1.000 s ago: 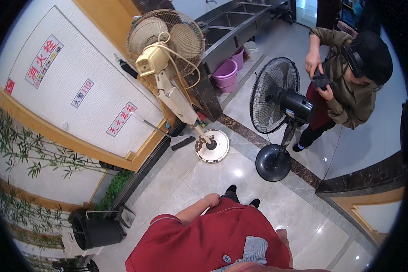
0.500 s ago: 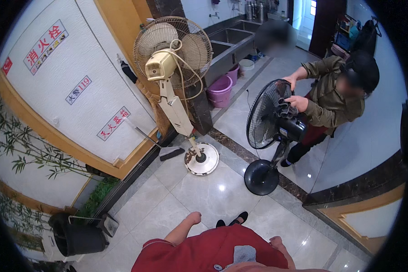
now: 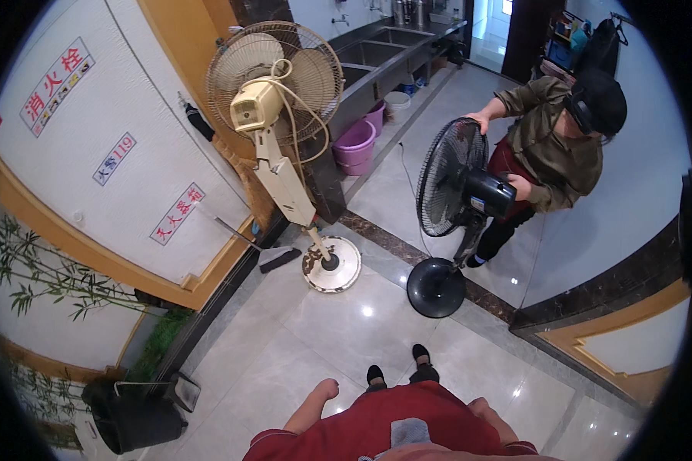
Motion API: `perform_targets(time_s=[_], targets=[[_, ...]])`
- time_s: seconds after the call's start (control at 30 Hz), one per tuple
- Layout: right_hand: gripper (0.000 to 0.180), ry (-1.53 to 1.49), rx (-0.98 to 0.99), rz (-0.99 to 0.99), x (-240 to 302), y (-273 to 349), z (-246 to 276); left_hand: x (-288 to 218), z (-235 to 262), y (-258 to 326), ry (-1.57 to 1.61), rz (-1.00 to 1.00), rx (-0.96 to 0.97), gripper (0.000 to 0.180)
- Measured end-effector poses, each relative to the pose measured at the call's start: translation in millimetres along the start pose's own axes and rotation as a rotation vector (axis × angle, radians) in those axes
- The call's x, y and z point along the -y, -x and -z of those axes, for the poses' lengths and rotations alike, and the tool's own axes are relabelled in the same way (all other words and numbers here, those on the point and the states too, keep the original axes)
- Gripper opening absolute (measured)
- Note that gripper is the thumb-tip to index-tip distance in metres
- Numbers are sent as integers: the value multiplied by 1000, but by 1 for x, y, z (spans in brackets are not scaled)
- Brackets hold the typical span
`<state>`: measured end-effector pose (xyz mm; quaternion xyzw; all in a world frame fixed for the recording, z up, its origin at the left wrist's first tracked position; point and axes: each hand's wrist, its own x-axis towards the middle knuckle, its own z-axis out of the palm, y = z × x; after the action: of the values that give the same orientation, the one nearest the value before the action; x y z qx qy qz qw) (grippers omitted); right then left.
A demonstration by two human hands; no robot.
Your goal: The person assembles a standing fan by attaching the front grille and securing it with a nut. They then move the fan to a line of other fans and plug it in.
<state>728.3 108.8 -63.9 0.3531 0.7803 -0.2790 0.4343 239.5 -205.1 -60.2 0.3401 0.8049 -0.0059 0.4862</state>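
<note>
Hands: left hand (image 3: pixel 324 390) hangs at the person's side, loosely curled and holding nothing; right hand (image 3: pixel 480 406) hangs low by the red shirt, its fingers too hidden to tell how open they are.
Nearest things: cream fan (image 3: pixel 273 100) stands by the wall on its round base (image 3: pixel 331 263); black fan (image 3: pixel 457 180) stands just right of it.
Co-worker: a person in an olive jacket grips the black fan's grille and motor housing.
Tipping risk: black fan looks tilted on its base (image 3: pixel 436 287); a slipped grip could drop it.
Cord risk: cream fan's cable loops loosely over its head and could snag.
Floor risk: glossy tiles, bases close together; feet could catch them.
</note>
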Motion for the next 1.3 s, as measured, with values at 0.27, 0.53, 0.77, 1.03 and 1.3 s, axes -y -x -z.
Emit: perform_targets(time_s=[0.27, 0.53, 0.77, 1.03, 1.3], targets=[[31, -33, -143, 94, -2, -111, 120, 7, -12, 37, 378, 320, -256, 35], [32, -715, -152, 169, 4, -101, 223, -81, -59, 31, 382, 287, -101, 41], [17, 363, -390, 307, -110, -134, 222, -175, -45, 6, 442, 144, -216, 47], [26, -285, -267, 385, -150, -221, 189, -223, -48, 15, 619, 121, -342, 43], [22, -20, -342, 369, -55, -180, 280, -198, -104, 32, 545, 207, -193, 42]])
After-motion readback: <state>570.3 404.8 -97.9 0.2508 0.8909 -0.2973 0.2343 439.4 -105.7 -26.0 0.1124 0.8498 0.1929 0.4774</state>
